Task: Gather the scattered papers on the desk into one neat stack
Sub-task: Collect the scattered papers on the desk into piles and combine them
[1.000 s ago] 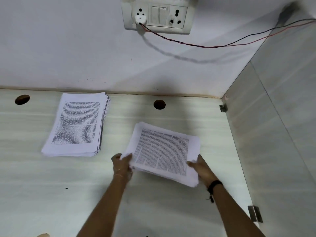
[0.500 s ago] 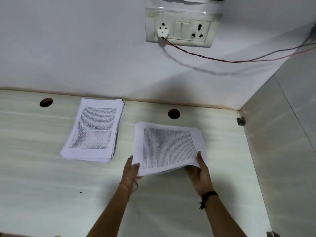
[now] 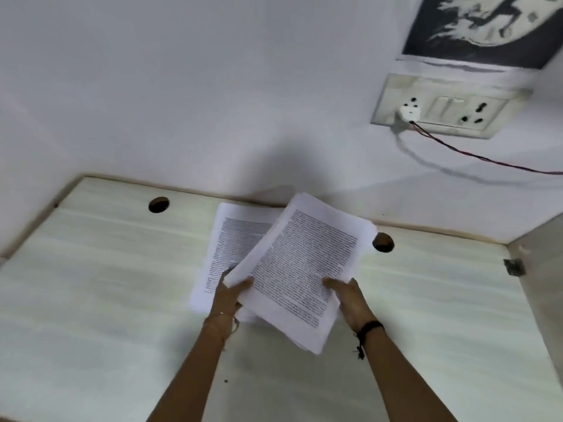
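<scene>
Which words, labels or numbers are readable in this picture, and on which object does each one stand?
None can be read.
Held bundle of papers: printed lines, too blurred.
Stack on the desk: printed lines, too blurred.
Switchboard: no visible marking.
Wall poster: picture only.

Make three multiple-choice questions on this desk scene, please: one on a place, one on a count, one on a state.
1. Where is the held bundle of papers?
A. Partly over the stack on the desk
B. On the floor
C. Against the switchboard

2. How many round holes does the desk top show?
A. One
B. Two
C. Four

3. How is the held bundle gripped?
A. By the left hand alone
B. By no hand
C. By both hands

Answers:
1. A: it overlaps the right part of the lying stack.
2. B: one hole left of the papers, one hole right of them.
3. C: the left hand and the right hand each hold a near corner.
</scene>
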Demonstrator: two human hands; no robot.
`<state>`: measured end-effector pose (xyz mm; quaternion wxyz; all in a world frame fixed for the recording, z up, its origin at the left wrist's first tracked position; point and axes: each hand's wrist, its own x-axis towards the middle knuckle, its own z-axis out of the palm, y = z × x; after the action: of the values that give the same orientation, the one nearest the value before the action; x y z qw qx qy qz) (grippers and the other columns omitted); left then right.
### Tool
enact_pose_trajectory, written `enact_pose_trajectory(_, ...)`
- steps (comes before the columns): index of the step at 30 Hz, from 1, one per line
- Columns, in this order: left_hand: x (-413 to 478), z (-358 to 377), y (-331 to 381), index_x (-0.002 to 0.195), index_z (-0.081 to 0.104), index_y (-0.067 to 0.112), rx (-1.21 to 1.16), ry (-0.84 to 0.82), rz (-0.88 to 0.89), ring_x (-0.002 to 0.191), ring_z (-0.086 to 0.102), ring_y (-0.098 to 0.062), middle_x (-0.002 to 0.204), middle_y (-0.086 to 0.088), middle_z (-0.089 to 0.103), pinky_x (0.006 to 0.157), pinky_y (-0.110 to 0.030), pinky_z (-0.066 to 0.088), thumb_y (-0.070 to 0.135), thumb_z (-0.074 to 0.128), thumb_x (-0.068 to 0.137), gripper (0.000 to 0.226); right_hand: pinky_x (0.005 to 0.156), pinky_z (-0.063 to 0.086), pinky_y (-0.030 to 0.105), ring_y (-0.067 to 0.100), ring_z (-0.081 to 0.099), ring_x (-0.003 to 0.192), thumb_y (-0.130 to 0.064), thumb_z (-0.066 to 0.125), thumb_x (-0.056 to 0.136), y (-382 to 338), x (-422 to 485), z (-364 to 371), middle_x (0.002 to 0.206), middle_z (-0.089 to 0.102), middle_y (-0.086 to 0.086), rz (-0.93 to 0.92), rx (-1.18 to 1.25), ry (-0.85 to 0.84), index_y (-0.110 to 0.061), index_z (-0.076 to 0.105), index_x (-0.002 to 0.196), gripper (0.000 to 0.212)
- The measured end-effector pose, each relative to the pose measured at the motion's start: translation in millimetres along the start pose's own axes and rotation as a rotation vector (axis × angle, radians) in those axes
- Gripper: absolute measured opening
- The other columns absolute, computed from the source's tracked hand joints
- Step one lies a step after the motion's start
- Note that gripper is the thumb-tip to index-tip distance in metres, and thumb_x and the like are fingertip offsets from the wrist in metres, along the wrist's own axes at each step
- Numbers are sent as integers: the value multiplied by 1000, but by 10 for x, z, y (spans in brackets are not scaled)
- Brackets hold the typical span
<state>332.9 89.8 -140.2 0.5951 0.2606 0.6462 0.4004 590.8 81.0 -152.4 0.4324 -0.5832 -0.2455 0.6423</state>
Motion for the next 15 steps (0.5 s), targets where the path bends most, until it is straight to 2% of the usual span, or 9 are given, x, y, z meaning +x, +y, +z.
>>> enact_pose_trajectory(2,205,-337,188,120,57,-3,72,50,4,103,61,-36,109,-17,65,73,-33,56,36,82,38,94,88,54,33,20,67,104,-6,65,88,-62,188,360,115,70,4,-30,-119,-63,-18,64,117,31)
enact_pose_trajectory(3,276,-454,267,119,58,-1,119,63,-20,101,61,-34,110,-17,64,75,-36,54,36,82,40,91,84,55,28,19,67,103,-7,65,88,-79,268,509,116,69,4,-37,-173,-72,-18,63,116,30)
enact_pose_trajectory(6,488,-734,409,112,61,9,304,63,-5,95,59,-30,106,-16,64,78,-34,47,21,79,55,61,78,51,22,23,65,106,-14,70,86,-91,488,860,118,67,6,-18,-368,-20,-12,63,118,33)
enact_pose_trajectory(8,613,-889,408,107,60,16,407,57,-24,93,60,-32,104,-18,64,77,-31,47,12,73,61,48,73,47,14,20,61,109,-23,72,84,-85,577,1064,117,63,0,-51,-468,-17,-10,56,124,45)
enact_pose_trajectory(9,661,-966,383,109,58,15,474,42,-49,89,59,-30,103,-17,62,71,-26,46,4,69,66,45,77,44,12,18,57,113,-31,73,81,-47,624,1162,122,60,1,-74,-508,-26,-11,50,129,57)
enact_pose_trajectory(10,687,-1003,333,113,54,12,553,23,-59,86,56,-27,101,-15,60,65,-23,43,-2,64,72,44,87,43,14,20,52,121,-34,73,81,-9,659,1220,134,54,6,-90,-551,-27,-12,42,137,68)
enact_pose_trajectory(12,758,-1051,235,121,47,7,730,-18,-77,85,52,-24,100,-14,57,67,-22,40,-4,58,78,45,107,31,26,26,35,139,-22,64,91,106,725,1332,152,34,13,-111,-719,15,-9,22,149,74)
enact_pose_trajectory(13,779,-1051,216,123,45,5,797,-20,-79,87,53,-25,102,-15,58,71,-24,40,0,58,79,45,112,25,30,28,29,142,-17,59,94,178,757,1365,154,28,14,-143,-836,58,-8,16,151,72)
enact_pose_trajectory(15,828,-1053,224,123,44,3,897,2,-59,99,56,-30,111,-18,56,78,-30,43,8,60,80,46,111,28,39,33,29,137,-16,55,94,268,782,1433,151,28,16,-190,-1036,146,-9,13,152,72)
